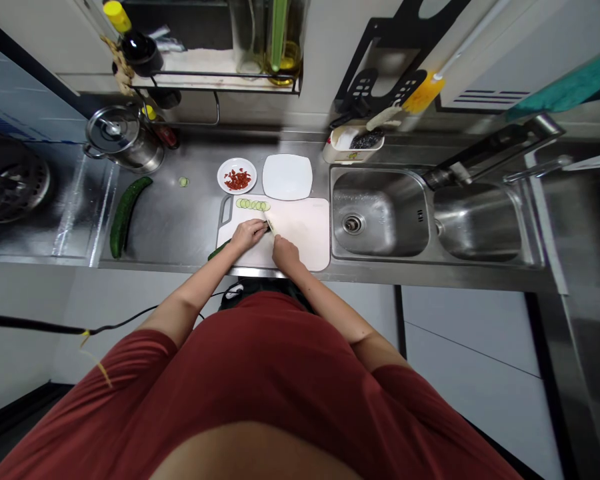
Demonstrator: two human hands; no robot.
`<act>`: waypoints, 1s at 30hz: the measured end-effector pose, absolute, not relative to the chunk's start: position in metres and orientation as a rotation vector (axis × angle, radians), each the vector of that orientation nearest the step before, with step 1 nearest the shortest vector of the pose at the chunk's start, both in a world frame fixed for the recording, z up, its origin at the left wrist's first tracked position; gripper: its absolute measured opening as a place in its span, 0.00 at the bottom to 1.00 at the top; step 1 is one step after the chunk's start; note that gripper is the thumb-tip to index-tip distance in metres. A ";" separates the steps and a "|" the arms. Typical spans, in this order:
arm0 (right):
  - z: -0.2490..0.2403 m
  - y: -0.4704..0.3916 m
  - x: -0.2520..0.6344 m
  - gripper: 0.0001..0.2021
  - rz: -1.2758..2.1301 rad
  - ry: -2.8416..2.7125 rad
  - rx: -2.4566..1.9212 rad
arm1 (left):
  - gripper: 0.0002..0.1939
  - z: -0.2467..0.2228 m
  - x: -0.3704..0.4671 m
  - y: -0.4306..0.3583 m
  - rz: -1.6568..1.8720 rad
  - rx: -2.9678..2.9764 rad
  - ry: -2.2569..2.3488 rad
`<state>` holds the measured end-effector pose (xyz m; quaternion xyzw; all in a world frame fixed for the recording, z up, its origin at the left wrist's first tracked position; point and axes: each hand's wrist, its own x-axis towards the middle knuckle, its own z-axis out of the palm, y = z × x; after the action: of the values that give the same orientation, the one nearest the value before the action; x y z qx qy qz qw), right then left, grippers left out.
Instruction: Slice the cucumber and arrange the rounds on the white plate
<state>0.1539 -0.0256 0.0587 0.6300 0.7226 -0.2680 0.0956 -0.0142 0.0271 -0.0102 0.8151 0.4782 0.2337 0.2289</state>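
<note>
White plastic makes up most of the cutting board (310, 230), which lies flat on the steel counter (180, 230) with its grey handle at the left end. On it is a dark green cucumber (219, 251), running under the person's left hand (250, 233), its near end showing below the wrist at the board's left edge. The left fingers are bent down over the cucumber, holding it; the hand covers most of it, so how tightly they press I cannot tell. The right hand (286, 254) is closed around the handle of a knife (271, 225), whose pale blade points away from the body, just beside the left fingertips. Thin pale-green slices (253, 205) lie in an overlapping row near the board's far edge. Beyond the board, a small white dish (222, 169) holds chopped red pieces (238, 179), and a squarish white plate (287, 177) sits just to its right. Another, whole cucumber (125, 215) lies left of the board, near a lidded steel pot (140, 152). The double sink (380, 233) is on the right.
</note>
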 end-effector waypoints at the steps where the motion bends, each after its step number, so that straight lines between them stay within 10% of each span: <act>1: 0.059 -0.024 0.153 0.15 -0.795 2.137 1.862 | 0.14 -0.010 -0.014 0.027 0.650 2.243 1.309; 30: 0.057 -0.009 0.151 0.14 -0.810 2.140 1.842 | 0.14 -0.012 -0.015 0.028 0.690 2.275 1.284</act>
<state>0.1507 -0.0089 0.0571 0.6239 0.7247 -0.2742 0.1018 -0.0146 0.0280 -0.0121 0.8218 0.4638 0.2492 0.2178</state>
